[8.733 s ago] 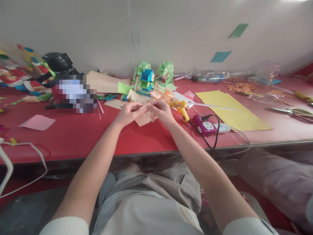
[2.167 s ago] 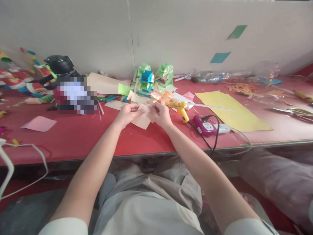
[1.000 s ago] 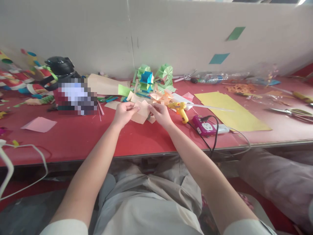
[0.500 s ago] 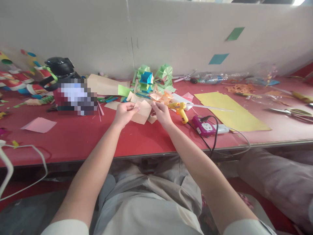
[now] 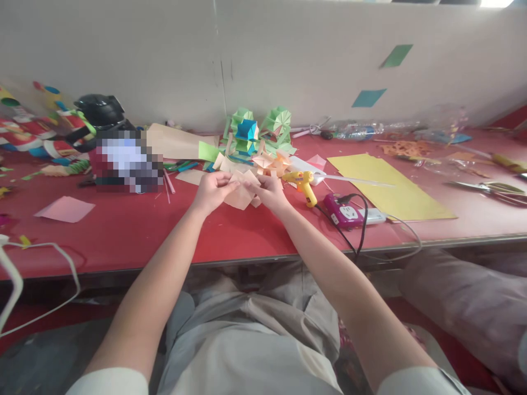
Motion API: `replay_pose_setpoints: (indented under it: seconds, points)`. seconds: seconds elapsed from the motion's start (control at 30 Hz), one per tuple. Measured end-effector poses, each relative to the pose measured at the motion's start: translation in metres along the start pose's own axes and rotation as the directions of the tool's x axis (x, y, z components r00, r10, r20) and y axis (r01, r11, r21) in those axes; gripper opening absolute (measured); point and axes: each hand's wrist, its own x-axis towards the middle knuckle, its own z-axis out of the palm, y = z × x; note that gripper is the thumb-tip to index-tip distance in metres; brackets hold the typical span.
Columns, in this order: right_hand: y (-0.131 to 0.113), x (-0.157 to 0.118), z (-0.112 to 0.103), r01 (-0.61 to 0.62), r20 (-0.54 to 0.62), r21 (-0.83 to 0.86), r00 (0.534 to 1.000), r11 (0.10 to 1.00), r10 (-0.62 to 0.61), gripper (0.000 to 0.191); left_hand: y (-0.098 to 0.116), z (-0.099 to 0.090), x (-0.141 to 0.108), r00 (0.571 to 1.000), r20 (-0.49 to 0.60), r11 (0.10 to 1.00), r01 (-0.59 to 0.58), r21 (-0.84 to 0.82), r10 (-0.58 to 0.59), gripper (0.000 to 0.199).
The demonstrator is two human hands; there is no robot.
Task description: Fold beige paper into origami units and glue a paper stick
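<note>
Leftward, a pink paper [image 5: 65, 209] lies on the red table [image 5: 242, 236]. Mid-scene, the left hand [image 5: 212, 193] pinches the left side of a creased peach paper [image 5: 240, 198], thumb and fingers closed on it. Green and blue folded pieces [image 5: 247, 130] stand on the far side. The right hand [image 5: 269, 191] pinches the peach paper's right edge, equally closed. Just right lies a yellow glue gun [image 5: 304, 189], then, nearer, a purple power block [image 5: 343, 211].

Pale beige paper [image 5: 239, 197], askew, apparently folded
</note>
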Motion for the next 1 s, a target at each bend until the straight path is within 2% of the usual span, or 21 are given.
replay_pose_setpoints:
  seconds: [0.13, 0.33, 0.47, 0.63, 0.87, 1.0]
  points:
    - [0.0005, 0.0003, -0.001, 0.054, -0.015, -0.05, 0.998, 0.997, -0.055, 0.057, 0.0021, 0.0014, -0.0007, 1.0, -0.016, 1.0, -0.002, 0.006, 0.002, 0.043]
    - [0.0027, 0.0006, -0.0003, 0.069, -0.008, -0.069, 0.998, 0.995, -0.07, 0.058, 0.0044, 0.0035, -0.0021, 1.0, -0.012, 1.0, -0.015, -0.003, 0.015, 0.044]
    - [0.001, 0.001, 0.0005, 0.04, -0.026, -0.074, 0.999, 0.996, -0.042, 0.058, 0.0057, 0.0029, -0.0014, 0.999, -0.046, 1.0, 0.021, -0.009, -0.021, 0.047]
    - [-0.0014, 0.0003, -0.0007, -0.001, 0.002, 0.001, 1.0, 1.0, 0.001, 0.058, 0.0075, -0.0002, 0.0002, 0.995, -0.053, 0.994, 0.079, -0.077, -0.083, 0.055]
    - [-0.001, 0.0, -0.0025, 0.037, -0.107, -0.027, 0.993, 0.999, -0.04, 0.048, 0.0083, -0.0009, 0.0007, 0.99, -0.076, 0.99, 0.107, -0.097, -0.115, 0.052]
    - [-0.0022, -0.0013, -0.0033, 0.078, -0.097, -0.02, 0.992, 0.997, -0.08, 0.05, 0.009, 0.0002, -0.0004, 0.994, -0.023, 0.99, 0.102, -0.099, -0.105, 0.051]
